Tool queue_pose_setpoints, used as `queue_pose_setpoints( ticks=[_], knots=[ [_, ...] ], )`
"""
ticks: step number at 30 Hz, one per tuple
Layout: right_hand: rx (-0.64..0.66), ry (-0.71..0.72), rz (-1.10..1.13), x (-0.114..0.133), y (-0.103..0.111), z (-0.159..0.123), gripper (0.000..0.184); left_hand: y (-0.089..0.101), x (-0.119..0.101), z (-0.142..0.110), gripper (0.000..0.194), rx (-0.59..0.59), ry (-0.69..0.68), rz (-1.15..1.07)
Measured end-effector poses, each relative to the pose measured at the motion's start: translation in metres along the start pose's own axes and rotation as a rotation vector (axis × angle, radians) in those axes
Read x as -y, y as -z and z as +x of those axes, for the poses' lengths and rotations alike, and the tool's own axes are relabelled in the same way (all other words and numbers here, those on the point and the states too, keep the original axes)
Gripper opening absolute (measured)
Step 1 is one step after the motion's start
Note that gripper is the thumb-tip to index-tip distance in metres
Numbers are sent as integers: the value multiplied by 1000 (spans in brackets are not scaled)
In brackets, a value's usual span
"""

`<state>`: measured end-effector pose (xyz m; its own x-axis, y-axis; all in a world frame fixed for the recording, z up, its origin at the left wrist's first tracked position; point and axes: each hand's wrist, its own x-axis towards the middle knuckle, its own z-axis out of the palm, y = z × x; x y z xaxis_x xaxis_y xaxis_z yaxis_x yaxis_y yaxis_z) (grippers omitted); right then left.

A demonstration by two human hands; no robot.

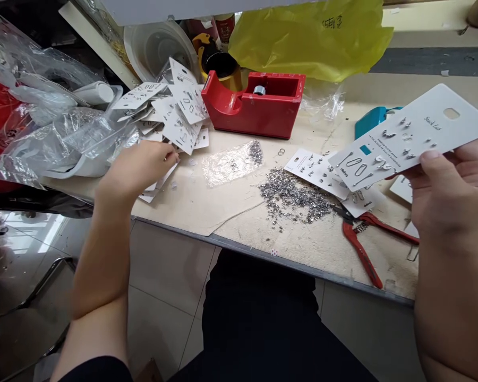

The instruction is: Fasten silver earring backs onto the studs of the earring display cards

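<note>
My right hand (448, 180) holds a white earring card (418, 124), thumb on its front and fingers behind. Small silver earrings and longer wire pieces are mounted on this card. On the left, my left hand (141, 165) is closed at the near edge of a pile of similar earring cards (179, 124). Its fingertips are pressed together, and what they grip, if anything, is hidden. More earring cards (316, 174) lie under and beside the held one. A heap of tiny silver earring backs (292, 196) spreads over the middle of the table.
Red-handled pliers (360, 246) lie near the front edge. A red tape dispenser (255, 109) stands behind a small clear bag (233, 164) of metal bits. A teal object (374, 121), a yellow bag (306, 37) and a translucent tub (159, 48) are farther back. Plastic bags (63, 127) crowd the left.
</note>
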<state>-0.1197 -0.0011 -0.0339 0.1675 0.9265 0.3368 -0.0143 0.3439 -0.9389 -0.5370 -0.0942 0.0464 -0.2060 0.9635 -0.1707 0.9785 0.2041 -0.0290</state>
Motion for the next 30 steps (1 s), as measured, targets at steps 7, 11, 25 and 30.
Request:
queue_pose_setpoints(
  ticks=[7,11,25,30],
  knots=[
    [-2,3,0,-4,0,1,23,-45,-78,16,25,-89,-435,-191],
    [35,-7,-24,-7,3,0,26,-69,-90,52,21,-76,-466,-243],
    [-68,57,18,-7,24,20,12,-63,-96,72,10,10,-414,-135],
    [-172,91,65,-4,41,34,18,-61,-95,74,9,-8,-395,-141]
  ],
)
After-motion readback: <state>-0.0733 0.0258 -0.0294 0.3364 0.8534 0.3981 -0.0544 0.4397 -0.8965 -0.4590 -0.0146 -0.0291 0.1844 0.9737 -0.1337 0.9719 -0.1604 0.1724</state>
